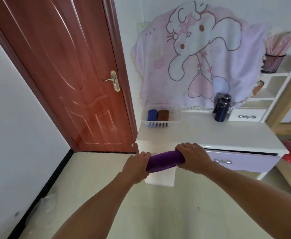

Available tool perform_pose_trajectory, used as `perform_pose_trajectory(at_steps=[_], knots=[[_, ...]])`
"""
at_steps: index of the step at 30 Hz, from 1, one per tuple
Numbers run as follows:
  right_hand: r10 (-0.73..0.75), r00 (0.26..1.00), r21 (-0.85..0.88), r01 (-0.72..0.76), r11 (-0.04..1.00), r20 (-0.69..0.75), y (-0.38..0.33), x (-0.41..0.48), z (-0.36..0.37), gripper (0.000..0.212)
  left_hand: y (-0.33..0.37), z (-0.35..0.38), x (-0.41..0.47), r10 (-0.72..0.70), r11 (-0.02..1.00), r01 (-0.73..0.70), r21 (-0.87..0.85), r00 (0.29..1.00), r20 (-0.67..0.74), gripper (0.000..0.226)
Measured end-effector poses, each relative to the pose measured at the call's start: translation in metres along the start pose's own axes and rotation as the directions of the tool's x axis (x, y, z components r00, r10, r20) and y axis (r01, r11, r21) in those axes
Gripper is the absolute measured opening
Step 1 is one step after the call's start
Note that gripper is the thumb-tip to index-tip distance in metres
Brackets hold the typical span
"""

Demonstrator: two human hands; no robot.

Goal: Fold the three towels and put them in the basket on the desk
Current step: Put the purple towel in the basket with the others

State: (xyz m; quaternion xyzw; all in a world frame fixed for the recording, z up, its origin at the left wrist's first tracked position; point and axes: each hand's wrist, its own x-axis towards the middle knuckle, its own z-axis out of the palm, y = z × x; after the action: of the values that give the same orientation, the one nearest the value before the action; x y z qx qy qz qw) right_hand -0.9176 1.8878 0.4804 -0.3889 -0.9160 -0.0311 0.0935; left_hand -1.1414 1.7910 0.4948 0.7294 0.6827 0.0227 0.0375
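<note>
PROGRESS, judged two of three: white perforated plastic basket (158, 124) holds blue rolled towel (152, 115) beside brown rolled towel (163, 115) | REMAINING: purple rolled towel (165, 160), in the air short of the table, my left grip (136, 167) and right grip (193, 156) each curled round one end | SURFACE: white table (210, 135), basket at far left, dark blue bottle (221, 107) | ROOM: red-brown wooden door (63, 75), pink cartoon blanket (201, 57) on wall

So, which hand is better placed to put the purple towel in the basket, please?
Probably the right hand: both grip the purple towel, but the basket's free space lies on its right side.
</note>
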Motion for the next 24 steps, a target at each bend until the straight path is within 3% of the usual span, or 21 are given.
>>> perform_pose_trajectory(at_steps=[5,12,20,24], knots=[[0.024,0.999,-0.059,-0.025,0.998,-0.025,0.053,0.057,0.012,0.042,-0.019,-0.002,0.093,0.133,0.991,-0.131,0.031,0.990,-0.050,0.040],[0.014,0.999,-0.062,-0.016,0.998,-0.030,0.146,0.160,0.046,0.045,-0.043,0.005,0.239,0.178,0.984,-0.179,-0.001,0.980,-0.083,0.044],[0.121,0.983,0.179,-0.145,0.973,0.141,0.217,0.270,0.069,0.048,-0.071,0.031,0.366,0.051,0.991,-0.047,-0.124,0.998,0.029,0.045],[0.267,0.915,0.400,-0.377,0.836,0.303,0.246,0.316,0.077,0.044,-0.078,0.051,0.414,-0.056,0.940,0.089,-0.329,0.992,0.110,0.045]])
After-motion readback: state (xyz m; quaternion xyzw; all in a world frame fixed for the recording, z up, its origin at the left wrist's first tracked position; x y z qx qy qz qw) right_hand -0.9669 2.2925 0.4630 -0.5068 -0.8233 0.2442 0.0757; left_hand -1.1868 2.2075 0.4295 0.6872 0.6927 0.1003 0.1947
